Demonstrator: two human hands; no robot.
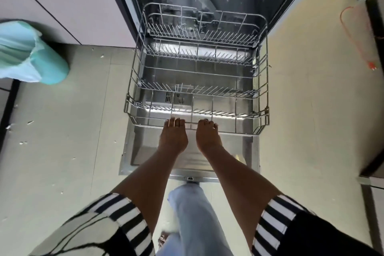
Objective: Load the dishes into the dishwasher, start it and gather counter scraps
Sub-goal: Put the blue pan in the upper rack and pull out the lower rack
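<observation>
Below, left hand [173, 135], right hand [207, 135] gripping boxy grey wire rack [197, 90]

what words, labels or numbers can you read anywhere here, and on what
No readable text anywhere in this view.
Marks on the dispenser panel of the dishwasher door, seen through the lower rack: too blurred to read.
</observation>
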